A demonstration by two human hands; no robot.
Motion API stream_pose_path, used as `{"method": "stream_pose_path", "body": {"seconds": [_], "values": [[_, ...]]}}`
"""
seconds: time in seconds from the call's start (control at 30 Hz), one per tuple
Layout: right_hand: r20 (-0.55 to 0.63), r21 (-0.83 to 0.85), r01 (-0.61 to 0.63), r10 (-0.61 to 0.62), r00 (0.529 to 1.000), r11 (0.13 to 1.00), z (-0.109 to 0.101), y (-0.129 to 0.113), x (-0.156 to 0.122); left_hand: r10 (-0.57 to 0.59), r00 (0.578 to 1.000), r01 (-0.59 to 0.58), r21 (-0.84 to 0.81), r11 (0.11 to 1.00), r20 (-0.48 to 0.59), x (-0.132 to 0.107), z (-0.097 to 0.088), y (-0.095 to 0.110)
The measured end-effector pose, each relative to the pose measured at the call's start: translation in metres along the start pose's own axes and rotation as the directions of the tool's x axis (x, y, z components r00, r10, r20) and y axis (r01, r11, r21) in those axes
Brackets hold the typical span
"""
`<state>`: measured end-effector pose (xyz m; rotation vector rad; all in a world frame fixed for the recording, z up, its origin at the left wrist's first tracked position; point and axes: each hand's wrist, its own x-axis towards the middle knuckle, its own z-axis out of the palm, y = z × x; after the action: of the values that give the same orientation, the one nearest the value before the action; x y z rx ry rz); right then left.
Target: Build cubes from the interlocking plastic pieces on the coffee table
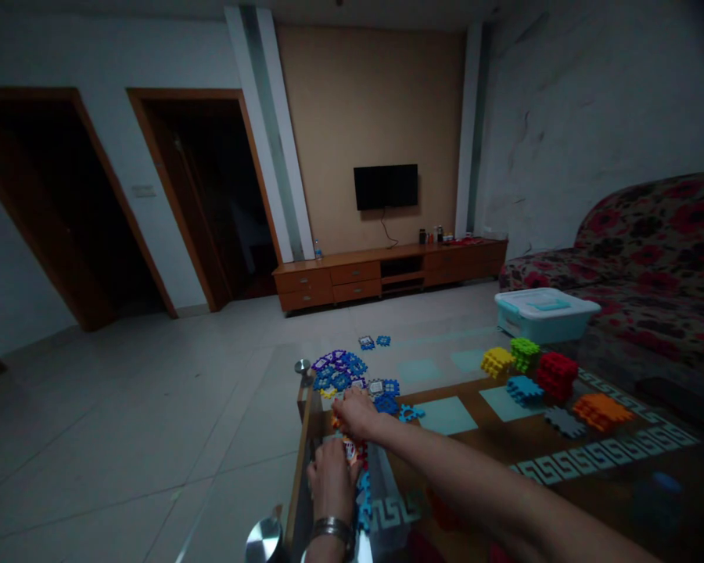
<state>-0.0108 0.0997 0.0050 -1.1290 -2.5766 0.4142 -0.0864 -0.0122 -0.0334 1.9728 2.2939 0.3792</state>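
Observation:
My left hand (332,475), with a metal band at the wrist, is down at the left end of the glass table with its fingers curled. Against its fingertips lies an orange gear-edged plastic piece (350,451) with a white printed label. Just beyond, my right hand (357,413) bends its fingers down over other orange pieces; what is under the fingertips is hidden. Blue gear-edged pieces (334,379) lie heaped past it, some with white labels. Light blue pieces (364,500) stand in a row beside my left wrist.
Stacks of gear-edged pieces stand to the right: yellow (497,361), green (524,354), red (557,377), light blue (524,390), grey (564,422) and orange (603,411). Behind them is a lidded teal box (545,313) by the floral sofa (651,234). Metal knobs (264,539) edge the table.

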Motion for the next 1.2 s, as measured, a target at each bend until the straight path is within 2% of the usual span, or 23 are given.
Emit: {"method": "stream_pose_path", "body": {"seconds": [0.1, 0.17, 0.3, 0.37, 0.47, 0.57, 0.67, 0.77, 0.9, 1.0, 1.07, 1.13, 1.2], "values": [[0.02, -0.023, 0.009, -0.008, 1.0, 1.0, -0.013, 0.004, -0.019, -0.015, 1.0, 0.014, -0.009, 1.0, -0.017, 0.0, 0.001, 0.0], [0.015, -0.02, 0.031, -0.031, 0.999, 0.999, -0.026, 0.013, -0.042, -0.031, 0.999, 0.031, -0.012, 0.999, -0.022, 0.0, 0.001, -0.005], [-0.025, 0.126, 0.126, -0.124, 0.992, 0.984, -0.051, 0.039, -0.114, -0.022, 0.999, 0.021, -0.032, 0.999, -0.038, 0.001, 0.003, -0.019], [-0.06, 0.231, 0.164, -0.154, 0.986, 0.959, -0.06, 0.05, -0.155, 0.02, 0.995, -0.027, -0.072, 0.997, -0.095, 0.002, 0.006, -0.02], [-0.08, 0.313, 0.176, -0.158, 0.984, 0.933, -0.063, 0.059, -0.205, 0.086, 0.959, -0.138, -0.182, 0.974, -0.269, 0.001, 0.013, -0.008], [-0.043, 0.317, 0.148, -0.142, 0.989, 0.937, -0.058, 0.062, -0.23, 0.138, 0.933, -0.249, -0.316, 0.915, -0.333, -0.008, 0.016, 0.018], [-0.008, 0.312, 0.11, -0.113, 0.994, 0.944, -0.055, 0.067, -0.238, 0.204, 0.938, -0.315, -0.446, 0.838, -0.278, -0.022, 0.012, 0.046], [-0.035, 0.365, 0.082, -0.075, 0.997, 0.927, -0.059, 0.077, -0.245, 0.296, 0.943, -0.331, -0.525, 0.784, -0.153, -0.037, 0.0, 0.072], [-0.099, 0.427, 0.047, -0.005, 0.995, 0.903, -0.069, 0.096, -0.262, 0.438, 0.899, -0.36, -0.567, 0.741, 0.002, -0.05, -0.013, 0.098], [-0.12, 0.439, 0.016, 0.041, 0.992, 0.898, -0.07, 0.108, -0.278, 0.525, 0.845, -0.411, -0.508, 0.757, 0.099, -0.053, -0.009, 0.106], [-0.1, 0.443, -0.028, 0.08, 0.992, 0.896, -0.066, 0.113, -0.287, 0.55, 0.825, -0.445, -0.452, 0.773, 0.129, -0.052, -0.002, 0.105], [-0.065, 0.446, -0.075, 0.117, 0.991, 0.892, -0.061, 0.114, -0.292, 0.544, 0.824, -0.452, -0.394, 0.8, 0.161, -0.051, 0.002, 0.103], [-0.034, 0.451, -0.121, 0.152, 0.988, 0.884, -0.053, 0.112, -0.294, 0.497, 0.841, -0.416, -0.334, 0.846, 0.211, -0.05, 0.002, 0.104]]}}
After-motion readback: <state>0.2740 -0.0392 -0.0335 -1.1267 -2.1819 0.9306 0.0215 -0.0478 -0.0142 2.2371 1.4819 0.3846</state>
